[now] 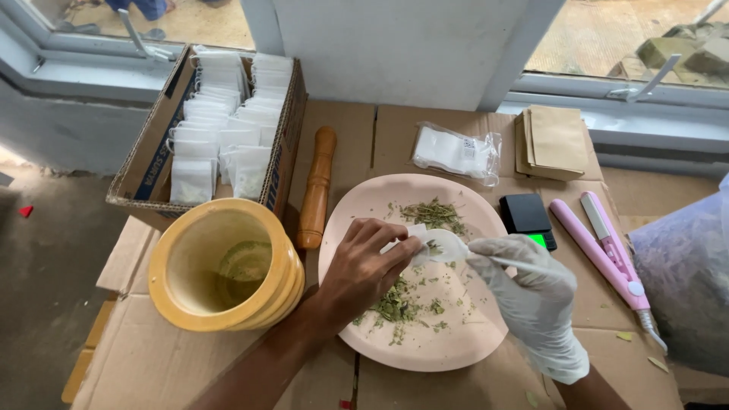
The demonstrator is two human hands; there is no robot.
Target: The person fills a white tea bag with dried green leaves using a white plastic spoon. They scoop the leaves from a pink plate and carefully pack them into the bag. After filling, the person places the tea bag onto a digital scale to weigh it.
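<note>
White and small, the sachet sits pinched between the fingers of the bare left hand, held over the middle of the pink plate. Right beside it, touching its mouth, is the bowl of a white spoon with a little green herb in it; the gloved right hand is closed around the spoon's handle. Both hands hover just above the plate, nearly meeting.

Dried green herb lies scattered on the plate, one heap near the far rim and a looser spread below the hands. The plate rests on flattened cardboard covering the tabletop.

To the left stands a yellow mortar with green residue inside, and a wooden pestle lies between it and the plate. Behind the mortar, a cardboard box holds rows of filled white sachets. Beyond the plate lie a clear packet of empty sachets and a stack of brown envelopes. On the right are a small black scale, a pink heat sealer and a large clear bag of dried leaves at the edge.
</note>
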